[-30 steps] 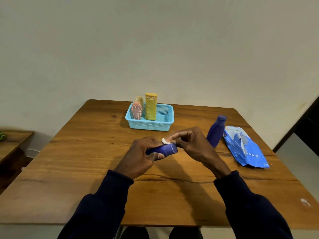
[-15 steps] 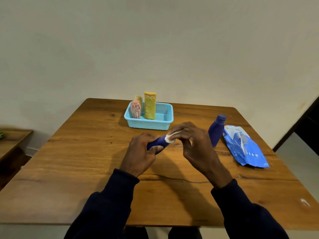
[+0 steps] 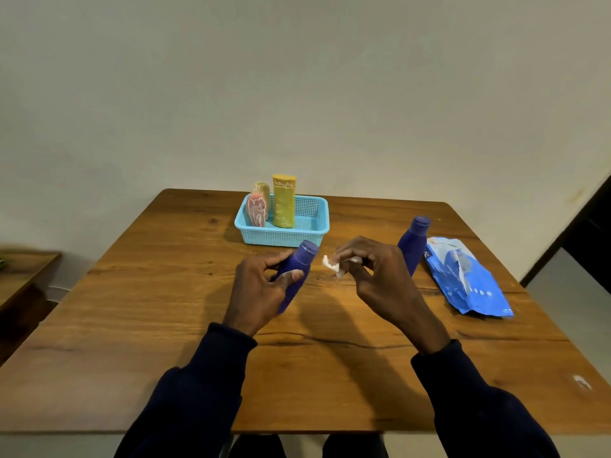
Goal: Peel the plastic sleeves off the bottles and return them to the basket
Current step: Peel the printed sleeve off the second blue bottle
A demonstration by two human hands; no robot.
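The left hand grips the bottle one-handed, fingers curled round its body and thumb pressed across the front. A grip that loose on so smooth a surface could let it slip onto the table. The right hand pinches a white scrap between thumb and fingertips, the other fingers half curled. The scrap is small and crumpled, so it may be only a torn piece, with film left on the bottle (I cannot tell whether any remains).

The second bottle stands just behind the right hand, toward the table's right edge beside the blue pack. A careless sweep to drop the scrap could knock it over. In the basket, near the far edge, a yellow bottle and a pink bottle stand upright at its left end. Setting the held bottle in too hard could topple them, though the right end looks free.

The held bottle is over the table's middle, just in front of the basket, tilted with its cap toward it. It is deep blue, plain and matte, narrowing to a flat cap of the same colour, with no print showing.
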